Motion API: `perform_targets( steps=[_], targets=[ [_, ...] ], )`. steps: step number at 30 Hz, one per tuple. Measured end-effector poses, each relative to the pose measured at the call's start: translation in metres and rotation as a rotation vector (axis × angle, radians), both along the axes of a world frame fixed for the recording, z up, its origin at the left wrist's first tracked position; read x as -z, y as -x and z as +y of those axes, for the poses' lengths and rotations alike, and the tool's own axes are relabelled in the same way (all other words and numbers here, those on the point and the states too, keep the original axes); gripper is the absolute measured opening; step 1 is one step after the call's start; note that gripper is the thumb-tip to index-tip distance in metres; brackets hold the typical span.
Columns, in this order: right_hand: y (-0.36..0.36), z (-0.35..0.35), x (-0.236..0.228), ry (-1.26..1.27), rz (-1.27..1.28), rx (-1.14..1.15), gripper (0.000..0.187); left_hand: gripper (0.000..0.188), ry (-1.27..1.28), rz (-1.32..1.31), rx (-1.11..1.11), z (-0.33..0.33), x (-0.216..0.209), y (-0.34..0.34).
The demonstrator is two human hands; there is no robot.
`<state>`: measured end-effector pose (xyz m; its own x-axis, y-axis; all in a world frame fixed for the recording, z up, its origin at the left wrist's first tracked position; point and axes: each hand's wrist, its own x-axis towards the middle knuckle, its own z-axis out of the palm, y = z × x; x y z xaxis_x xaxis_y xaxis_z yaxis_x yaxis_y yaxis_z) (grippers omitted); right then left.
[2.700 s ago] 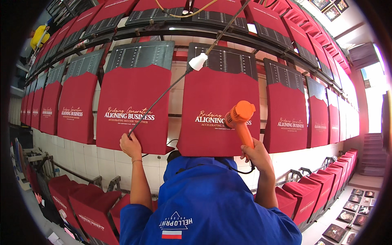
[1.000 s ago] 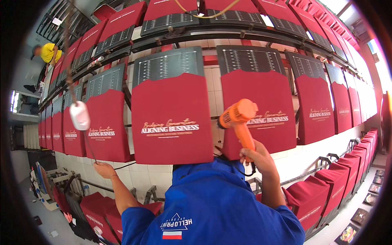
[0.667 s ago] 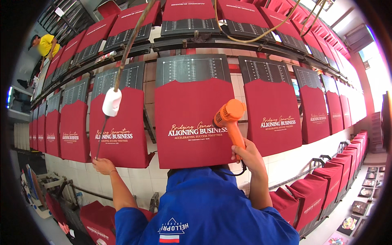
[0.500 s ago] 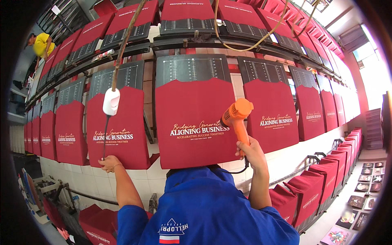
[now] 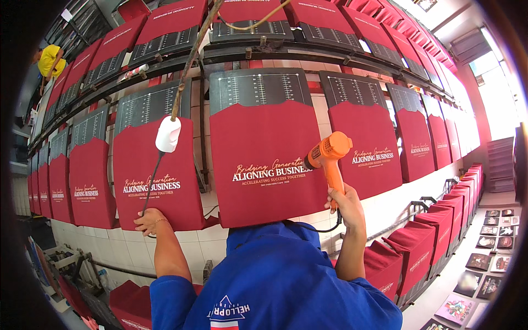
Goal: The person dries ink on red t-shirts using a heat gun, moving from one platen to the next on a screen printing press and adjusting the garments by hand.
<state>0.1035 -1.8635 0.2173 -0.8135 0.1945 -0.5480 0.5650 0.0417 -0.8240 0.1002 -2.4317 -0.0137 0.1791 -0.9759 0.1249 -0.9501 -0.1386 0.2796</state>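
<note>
Orange blower (image 5: pixel 331 157): right hand (image 5: pixel 346 207) gripped handle (image 5: pixel 334 181), leaving nozzle (image 5: pixel 312 160) clear.
Black cord (image 5: pixel 152 181): left hand (image 5: pixel 152 221) grasped it, apparently limiting slack.

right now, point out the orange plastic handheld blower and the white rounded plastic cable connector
Orange plastic handheld blower (image 5: pixel 331 157): head view, on the barrel near where the handle joins.
White rounded plastic cable connector (image 5: pixel 168 135): head view, on the middle of its casing.
</note>
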Motion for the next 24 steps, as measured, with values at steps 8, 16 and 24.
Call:
perform_targets(
  steps=[8,16,24],
  targets=[
    [0.001,0.000,0.008,-0.006,0.035,0.006,0.015,0.054,-0.151,-0.094,-0.052,-0.009,0.000,-0.007],
    [0.002,-0.007,0.011,-0.036,0.032,-0.018,0.016,0.056,-0.091,0.148,-0.261,-0.003,-0.006,0.010],
    [0.007,-0.016,0.007,-0.041,0.009,-0.098,0.016,0.056,-0.094,0.111,-0.249,-0.013,0.008,0.005]
  ],
)
